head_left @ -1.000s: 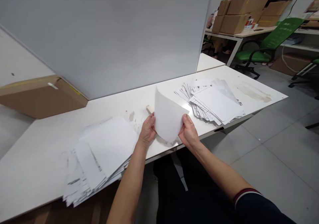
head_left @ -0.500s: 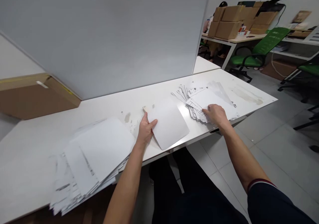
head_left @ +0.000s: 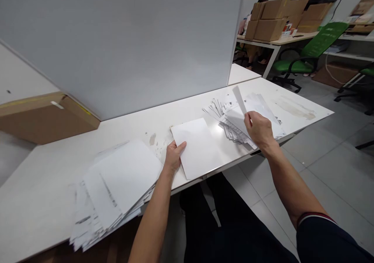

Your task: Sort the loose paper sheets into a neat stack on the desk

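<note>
My left hand (head_left: 174, 155) grips the left edge of a white paper sheet (head_left: 200, 148), thumb on top and fingers beneath. That sheet lies near the table's front edge; whether more sheets are under it I cannot tell. My right hand (head_left: 259, 128) is closed on another sheet of paper (head_left: 239, 99), seen nearly edge-on and raised above the right-hand pile. This fanned pile of papers (head_left: 233, 128) shows print along its edges. At the left, a larger spread stack of papers (head_left: 125, 173) reaches over the table's front edge.
A tall grey-white panel (head_left: 140, 48) stands along the back of the white table (head_left: 43, 185). A cardboard box (head_left: 49, 117) sits at the back left. Beyond the table's right end are a green chair (head_left: 309, 54), stacked cardboard boxes (head_left: 270, 23) on another desk, and a partly hidden person.
My right hand has lifted a sheet from the right-hand pile and turned it nearly edge-on. The sheet in my left hand has rotated a little. The view has shifted slightly.
</note>
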Tool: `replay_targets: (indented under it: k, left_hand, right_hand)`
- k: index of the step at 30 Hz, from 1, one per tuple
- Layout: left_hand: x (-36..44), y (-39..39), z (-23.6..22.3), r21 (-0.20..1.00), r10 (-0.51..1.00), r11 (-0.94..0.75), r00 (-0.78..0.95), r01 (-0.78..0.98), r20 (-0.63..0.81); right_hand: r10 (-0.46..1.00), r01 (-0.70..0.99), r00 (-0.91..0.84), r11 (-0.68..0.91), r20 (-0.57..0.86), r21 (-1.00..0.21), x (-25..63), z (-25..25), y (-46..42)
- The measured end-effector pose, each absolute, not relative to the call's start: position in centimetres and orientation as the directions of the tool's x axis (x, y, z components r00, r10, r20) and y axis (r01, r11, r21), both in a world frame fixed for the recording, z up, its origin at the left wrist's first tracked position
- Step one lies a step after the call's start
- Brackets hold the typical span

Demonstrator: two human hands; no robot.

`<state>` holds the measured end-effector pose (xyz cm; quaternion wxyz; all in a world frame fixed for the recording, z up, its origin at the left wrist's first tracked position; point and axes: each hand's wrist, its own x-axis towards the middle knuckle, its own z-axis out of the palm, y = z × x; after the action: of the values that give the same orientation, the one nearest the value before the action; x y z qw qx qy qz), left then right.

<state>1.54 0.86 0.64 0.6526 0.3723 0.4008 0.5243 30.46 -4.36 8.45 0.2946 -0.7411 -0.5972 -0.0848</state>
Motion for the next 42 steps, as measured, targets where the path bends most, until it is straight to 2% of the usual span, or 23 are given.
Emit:
replay_targets:
  k: [1, 3, 5, 6, 8, 12, 18, 22, 25, 28, 30, 32, 36, 38, 42]
  left_hand:
    - [1.5, 0.8, 0.7, 0.905, 0.981, 0.188, 0.119, -0.382, -0.153]
    - [1.5, 0.7, 0.7, 0.900, 0.976, 0.215, 0.111, -0.380, -0.186]
    - [1.6, 0.7, 0.7, 0.891, 0.972, 0.233, 0.113, -0.391, -0.205]
    - [1.6, 0.7, 0.7, 0.884, 0.971, 0.239, 0.107, -0.401, -0.214]
    - [1.6, 0.8, 0.7, 0.868, 0.968, 0.245, 0.062, -0.432, -0.242]
    - [1.8, 1.0, 0.8, 0.842, 0.960, 0.244, -0.003, -0.481, -0.280]
    - [1.7, 0.9, 0.7, 0.859, 0.972, 0.226, 0.046, -0.459, -0.231]
    - [1.6, 0.7, 0.4, 0.922, 0.990, 0.144, 0.047, -0.359, -0.137]
    - [1.7, 0.5, 0.6, 0.935, 0.998, 0.062, 0.045, -0.350, -0.049]
    - [1.8, 0.1, 1.8, 0.939, 0.998, -0.043, 0.023, -0.341, 0.054]
    - [1.8, -0.4, 3.3, 0.942, 0.989, -0.151, -0.044, -0.298, 0.145]
    - [1.6, -1.0, 5.1, 0.932, 0.965, -0.259, -0.117, -0.252, 0.237]
    - [0.9, -1.8, 6.9, 0.904, 0.913, -0.397, -0.166, -0.158, 0.372]
    - [0.8, -2.0, 6.3, 0.909, 0.908, -0.409, -0.136, -0.086, 0.396]
    - [0.7, -2.0, 4.4, 0.938, 0.926, -0.346, -0.159, 0.003, 0.342]
  right_hand:
    - [0.814, 0.885, 0.252, 0.024, 0.524, -0.464, 29.5, 9.1, -4.8]
    - [0.803, 0.676, 0.272, 0.233, 0.530, -0.700, 27.5, 9.9, -5.3]
    - [0.846, 0.469, 0.287, 0.285, 0.449, -0.836, 25.7, 9.6, -4.9]
    - [0.874, 0.429, 0.276, 0.261, 0.401, -0.865, 25.0, 9.0, -4.4]
    - [0.921, 0.497, 0.237, 0.158, 0.308, -0.853, 23.8, 7.1, -3.2]
    - [0.972, 0.733, 0.192, -0.050, 0.136, -0.678, 22.5, 3.5, -1.6]
    - [0.993, 0.813, 0.104, -0.058, 0.047, -0.579, 21.2, 2.5, -2.0]
    - [0.994, 0.806, 0.103, -0.064, 0.033, -0.588, 20.6, 2.4, -2.1]
    - [0.979, 0.645, 0.187, -0.063, 0.077, -0.762, 20.9, 2.1, -2.1]
    - [0.996, 0.252, 0.078, 0.014, 0.035, -0.968, 21.1, 2.6, -2.0]
    - [0.995, -0.012, -0.004, 0.096, 0.096, -0.995, 20.9, 3.7, -2.1]
    - [0.978, -0.167, 0.032, 0.207, 0.204, -0.964, 20.5, 4.9, -2.3]
    - [0.942, -0.251, 0.127, 0.333, 0.310, -0.909, 19.6, 5.8, -2.4]
    - [0.951, -0.250, 0.091, 0.309, 0.296, -0.918, 19.4, 5.1, -2.3]
    - [0.970, -0.206, 0.036, 0.242, 0.240, -0.948, 19.2, 3.4, -2.1]
